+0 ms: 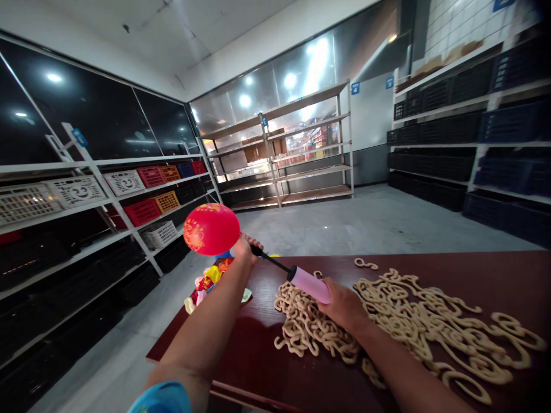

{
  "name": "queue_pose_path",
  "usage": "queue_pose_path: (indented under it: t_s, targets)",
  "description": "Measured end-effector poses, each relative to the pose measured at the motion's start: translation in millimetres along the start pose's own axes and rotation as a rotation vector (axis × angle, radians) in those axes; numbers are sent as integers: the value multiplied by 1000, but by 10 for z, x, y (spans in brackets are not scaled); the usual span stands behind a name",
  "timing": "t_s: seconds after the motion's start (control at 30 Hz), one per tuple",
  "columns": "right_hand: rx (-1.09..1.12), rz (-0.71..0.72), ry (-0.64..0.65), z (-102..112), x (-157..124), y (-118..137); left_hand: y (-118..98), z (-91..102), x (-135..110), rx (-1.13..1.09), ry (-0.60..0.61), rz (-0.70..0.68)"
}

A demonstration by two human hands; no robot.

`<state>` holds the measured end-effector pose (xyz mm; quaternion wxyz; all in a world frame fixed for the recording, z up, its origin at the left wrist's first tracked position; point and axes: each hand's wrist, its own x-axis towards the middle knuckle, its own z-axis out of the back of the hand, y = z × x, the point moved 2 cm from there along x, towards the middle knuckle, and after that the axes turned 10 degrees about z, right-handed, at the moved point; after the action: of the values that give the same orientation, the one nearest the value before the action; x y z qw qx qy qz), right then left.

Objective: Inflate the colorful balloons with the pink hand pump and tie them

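A red inflated balloon point(211, 229) with yellow printing is at the far end of my left hand point(246, 246). That hand is closed around the balloon's neck and the black end of a hand balloon pump; the neck itself is hidden by the fingers. From there a thin black rod runs down to the pump's pink barrel point(310, 285). My right hand point(340, 301) is wrapped round the barrel's near end. Left of my left forearm lies a pile of limp coloured balloons point(213, 275), partly covered by the arm.
Heaps of tan, curled, cord-like pieces point(413, 310) lie on the dark red table point(253, 344). Racks with plastic baskets point(142, 212) stand left. Dark crates point(434, 129) fill a rack at right. A shelving unit point(310, 149) stands at the back, beyond the grey floor point(322, 226).
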<state>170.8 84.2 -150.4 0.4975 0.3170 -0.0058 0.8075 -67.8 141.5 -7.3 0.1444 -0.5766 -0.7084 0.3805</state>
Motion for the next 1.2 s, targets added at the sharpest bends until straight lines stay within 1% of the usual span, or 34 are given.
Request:
queue_pose_path:
  t_s: [0.1, 0.17, 0.23, 0.3, 0.37, 0.43, 0.53, 0.63, 0.7, 0.73, 0.77, 0.83, 1.0, 1.07, 1.13, 1.2]
  targets:
    - [-8, -11, 4, 15, -16, 8, 423, -34, -80, 4, 15, 85]
    - [-5, -6, -4, 29, -22, 16, 640, -62, -132, 11, 31, 109]
    - [0, -5, -11, 41, -24, 21, 758, -82, -165, 10, 54, 114]
    - [3, 1, -16, 45, -23, 19, 767, -85, -174, 11, 65, 118]
    - [5, 14, -19, 39, -20, 7, 668, -70, -161, 10, 57, 112]
    - [8, 35, -23, 26, -13, -14, 475, -46, -132, 10, 38, 93]
    - [7, 51, -47, 5, 2, -50, 68, -20, -78, 16, 31, 22]
    - [1, 43, -68, -14, 19, -68, -325, -7, -27, 23, 27, -76]
    - [-7, 36, -75, -21, 24, -65, -464, 7, -2, 14, 15, -110]
    - [-13, 31, -73, -22, 22, -61, -477, 17, 7, 3, 8, -113]
    - [-22, 24, -67, -23, 18, -56, -449, 29, 13, -9, 2, -110]
    - [-45, 8, -44, -20, 6, -50, -280, 54, 17, -33, -6, -72]
    - [-60, 8, -11, 13, -15, -28, 453, 60, -54, -51, -2, 66]
    - [-47, 8, -3, 30, -17, -20, 676, 29, -106, -44, 18, 88]
    - [-34, 1, 6, 44, -18, -19, 782, -4, -146, -39, 42, 90]
    - [-22, 1, 3, 53, -16, -23, 756, -24, -157, -30, 62, 85]
